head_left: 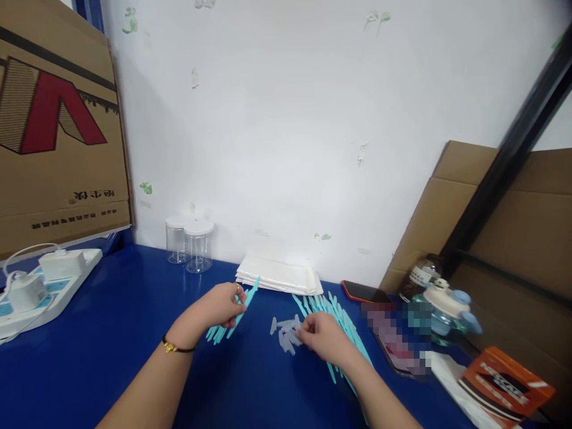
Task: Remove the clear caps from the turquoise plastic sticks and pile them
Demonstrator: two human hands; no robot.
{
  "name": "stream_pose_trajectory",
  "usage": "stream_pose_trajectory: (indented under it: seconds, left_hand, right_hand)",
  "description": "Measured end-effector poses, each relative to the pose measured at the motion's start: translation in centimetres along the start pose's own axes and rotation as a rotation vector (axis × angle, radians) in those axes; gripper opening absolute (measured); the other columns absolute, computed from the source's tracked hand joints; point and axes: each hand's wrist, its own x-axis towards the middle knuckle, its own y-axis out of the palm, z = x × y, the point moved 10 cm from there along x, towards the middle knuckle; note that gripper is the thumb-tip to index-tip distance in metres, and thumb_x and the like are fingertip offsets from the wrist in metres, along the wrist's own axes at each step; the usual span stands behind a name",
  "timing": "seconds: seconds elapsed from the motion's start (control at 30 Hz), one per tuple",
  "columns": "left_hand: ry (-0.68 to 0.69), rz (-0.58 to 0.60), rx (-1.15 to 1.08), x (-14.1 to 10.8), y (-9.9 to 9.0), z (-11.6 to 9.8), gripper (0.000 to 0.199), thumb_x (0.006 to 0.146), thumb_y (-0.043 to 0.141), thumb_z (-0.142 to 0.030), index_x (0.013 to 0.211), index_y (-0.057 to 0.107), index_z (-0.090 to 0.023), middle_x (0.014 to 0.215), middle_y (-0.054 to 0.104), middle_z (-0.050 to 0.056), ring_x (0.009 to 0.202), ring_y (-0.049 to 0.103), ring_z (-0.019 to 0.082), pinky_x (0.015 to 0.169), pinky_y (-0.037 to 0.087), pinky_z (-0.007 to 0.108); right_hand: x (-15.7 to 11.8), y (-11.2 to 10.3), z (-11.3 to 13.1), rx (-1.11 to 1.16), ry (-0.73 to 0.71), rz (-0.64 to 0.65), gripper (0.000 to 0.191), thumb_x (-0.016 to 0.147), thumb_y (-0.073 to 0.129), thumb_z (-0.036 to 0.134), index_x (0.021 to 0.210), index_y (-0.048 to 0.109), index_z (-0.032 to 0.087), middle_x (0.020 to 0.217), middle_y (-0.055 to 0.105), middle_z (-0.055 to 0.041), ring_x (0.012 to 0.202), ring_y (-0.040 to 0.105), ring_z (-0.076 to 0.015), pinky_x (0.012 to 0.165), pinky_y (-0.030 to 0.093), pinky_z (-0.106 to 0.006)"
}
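- Your left grip (227, 305) is closed in a pinch, thumb against fingers, on a slim turquoise stick (252, 292); its upper end slants up past your fingertips.
- Your right grip (322, 337) has its thumb and fingertips drawn close together at the right edge of a small heap of translucent pieces (286, 341); you can't tell from here whether one is pinched.
- The held stick looks like light, stiff, thin plastic, probably smooth; a gentle hold near its middle should keep it from swivelling, and bending it sideways looks unwise.
- The translucent pieces look tiny, light and likely slippery; one would best be taken by its sides with your fingertips, lightly, since they lie tangled and could skid.
- Under and beside your left grip lies a small group of turquoise sticks (217, 334); a larger bundle (346, 325) fans out behind and beyond your right grip, partly covered by that hand and forearm.
- All of these lie on the blue worktop (250, 393), the translucent heap between your two hands.
- Farther out, flat white packets (277, 273) are stacked near the wall, with two clear lidded jars (199, 249) to their left.
- To the right lie a phone (364, 292) and, nearer you, an orange box (504, 384).
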Motion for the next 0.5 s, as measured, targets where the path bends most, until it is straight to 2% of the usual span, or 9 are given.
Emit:
stream_pose_trajectory:
  seconds: [0.1,0.2,0.27,0.37,0.5]
  left_hand:
    - [-0.109,-0.036,0.037,0.2,-1.4,2.3,0.015,0.064,0.055,-0.024,0.077,0.052,-0.018,0.043,0.057,-0.002,0.04,0.054,0.014,0.041,0.04,0.02]
    - [-0.176,-0.027,0.057,0.6,-1.3,3.7,0.01,0.062,0.055,-0.019,0.069,0.049,-0.019,0.041,0.056,-0.002,0.039,0.053,0.014,0.041,0.041,0.022]
    - [-0.198,-0.022,0.065,0.9,-1.0,4.3,0.008,0.061,0.055,-0.017,0.065,0.048,-0.019,0.04,0.055,-0.001,0.038,0.053,0.014,0.042,0.043,0.022]
    - [-0.223,-0.032,0.063,1.2,-0.8,4.9,0.011,0.06,0.057,-0.016,0.061,0.046,-0.019,0.038,0.053,-0.002,0.039,0.054,0.015,0.043,0.044,0.024]
    - [-0.209,-0.089,0.048,1.3,-1.4,5.2,0.014,0.06,0.058,-0.017,0.067,0.046,-0.019,0.04,0.052,-0.004,0.041,0.056,0.015,0.043,0.044,0.022]
  right_hand:
    - [0.1,1.0,1.1,-0.209,-0.049,-0.051,0.023,0.066,0.063,0.033,0.05,0.054,0.018,0.049,0.054,0.0011,0.046,0.048,-0.0106,0.043,0.028,-0.021]
    - [-0.1,-0.8,1.1,-0.389,-0.026,-0.123,0.024,0.071,0.059,0.037,0.056,0.057,0.019,0.059,0.06,-0.0024,0.056,0.054,-0.0144,0.047,0.029,-0.023]
    - [-0.4,-2.3,0.5,-0.548,0.041,-0.166,0.022,0.072,0.058,0.038,0.061,0.058,0.019,0.066,0.062,-0.0048,0.062,0.056,-0.0171,0.048,0.028,-0.024]
    - [-0.6,-3.1,-0.8,-0.725,0.148,-0.145,0.016,0.071,0.058,0.035,0.068,0.059,0.019,0.077,0.064,-0.0077,0.068,0.059,-0.0211,0.049,0.028,-0.026]
    - [-0.4,-2.4,-1.3,-0.806,0.164,-0.116,0.006,0.07,0.054,0.022,0.072,0.058,0.018,0.082,0.064,-0.0092,0.073,0.061,-0.0226,0.051,0.03,-0.027]
